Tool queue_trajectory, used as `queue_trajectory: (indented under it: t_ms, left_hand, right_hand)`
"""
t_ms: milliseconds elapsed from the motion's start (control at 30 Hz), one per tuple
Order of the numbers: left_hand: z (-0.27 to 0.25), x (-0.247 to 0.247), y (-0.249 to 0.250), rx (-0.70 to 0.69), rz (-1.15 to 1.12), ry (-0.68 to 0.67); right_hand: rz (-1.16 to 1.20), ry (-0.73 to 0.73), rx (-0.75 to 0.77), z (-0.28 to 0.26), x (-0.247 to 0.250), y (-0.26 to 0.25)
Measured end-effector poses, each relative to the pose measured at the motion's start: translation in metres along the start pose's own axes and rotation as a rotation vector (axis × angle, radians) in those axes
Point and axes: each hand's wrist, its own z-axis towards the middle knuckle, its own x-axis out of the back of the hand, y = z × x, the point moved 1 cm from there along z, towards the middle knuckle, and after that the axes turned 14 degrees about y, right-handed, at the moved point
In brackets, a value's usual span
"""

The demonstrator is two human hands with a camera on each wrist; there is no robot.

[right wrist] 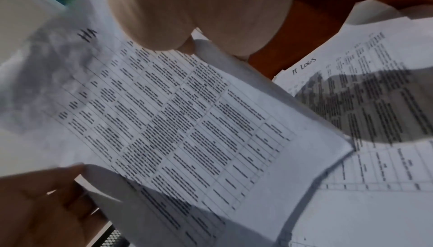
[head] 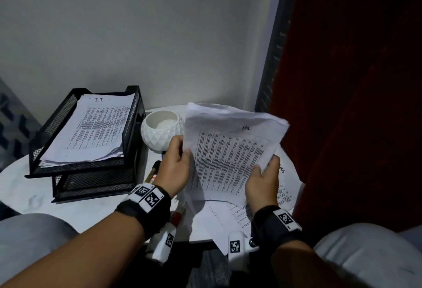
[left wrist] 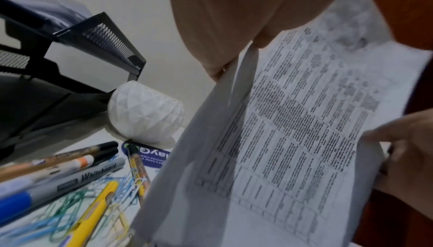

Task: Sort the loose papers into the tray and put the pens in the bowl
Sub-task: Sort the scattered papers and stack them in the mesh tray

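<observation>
Item, held above the round white table (head: 20, 187): a small sheaf of creased white printed sheets (head: 230, 150), gridded tables of text with a handwritten mark at the head, tilted toward the person. The left hand (head: 175, 164) pinches its left edge between thumb and fingers; the right hand (head: 262, 180) grips its lower right edge likewise. Beneath it lie further loose printed papers (head: 285, 196), spread over the table's right side. Left of the hands: a black two-tier wire-mesh tray (head: 96, 166), upper tier bearing a stack of printed sheets (head: 91, 130). Just beside the tray stands a white faceted ceramic bowl (head: 159, 137). Pens and markers (left wrist: 77, 167) lie near the bowl, among coloured paper clips (left wrist: 70, 204).
</observation>
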Motion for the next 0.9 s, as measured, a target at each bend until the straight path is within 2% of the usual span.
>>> queue_trajectory:
  t_ms: [100,167,267,367,433,500,633,800,900]
  left_hand:
    - [-0.005,-0.002,-0.001,-0.052,0.083,-0.043]
    - [-0.010,-0.004,-0.010,-0.033,0.150,-0.086]
    - [-0.017,-0.010,-0.037,0.065,0.233,-0.159]
    - [-0.027,-0.014,-0.061,0.169,0.282,-0.272]
    - [-0.027,-0.013,-0.067,0.205,0.275,-0.294]
    - [-0.019,-0.009,-0.073,0.229,0.275,-0.259]
    - [-0.005,0.012,-0.065,0.377,0.200,-0.157]
    - [0.000,0.042,-0.099,0.511,0.294,-0.110]
    - [-0.006,0.066,-0.101,0.518,0.382,-0.085]
  right_hand:
    - [-0.061,-0.066,0.020,-0.003,-0.001,0.003]
    - [-0.113,-0.109,0.026,-0.007,-0.003,0.019]
    - [-0.176,-0.174,0.014,-0.016,-0.002,0.038]
    - [-0.163,-0.250,-0.003,-0.023,0.003,0.033]
    - [-0.134,-0.267,-0.018,-0.018,0.001,0.032]
    - [-0.089,-0.279,-0.013,-0.016,-0.001,0.026]
    - [-0.001,-0.347,-0.042,-0.015,-0.006,0.015]
    - [0.062,-0.530,-0.090,-0.035,-0.016,0.000]
    - [0.117,-0.645,-0.125,-0.047,-0.017,-0.006]
